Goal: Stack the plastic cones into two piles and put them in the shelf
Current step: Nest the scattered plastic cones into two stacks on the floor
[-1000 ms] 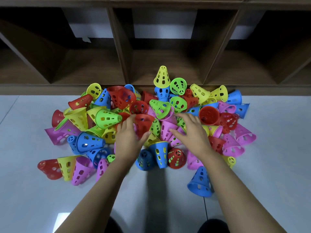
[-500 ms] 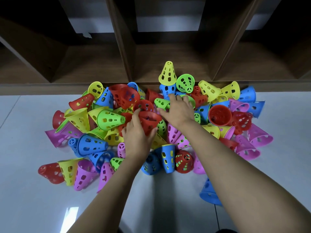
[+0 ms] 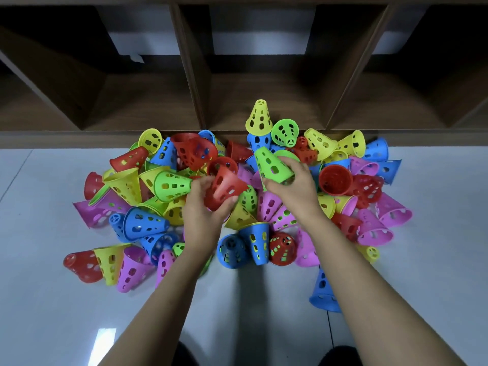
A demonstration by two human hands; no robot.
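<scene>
A heap of perforated plastic cones (image 3: 148, 223) in red, yellow, green, blue and pink lies on the grey floor in front of a low wooden shelf (image 3: 264, 101). My left hand (image 3: 203, 210) grips a red cone (image 3: 224, 188) lifted out of the heap's middle, its wide end toward me. My right hand (image 3: 293, 191) holds a green cone (image 3: 273, 166) by its wide rim, narrow end pointing up and left. The two held cones are close together but apart. A yellow cone (image 3: 259, 117) stands upright on a blue one at the heap's back.
The shelf has several open compartments divided by slanted wooden walls (image 3: 192, 75); the middle one lies straight behind the heap. A lone blue cone (image 3: 323, 291) stands on the floor under my right forearm. Bare grey floor (image 3: 39, 299) spreads left, right and toward me.
My right hand reached to the back of the heap, took the green cone and lifted it. My left hand raised the red cone out of the heap.
</scene>
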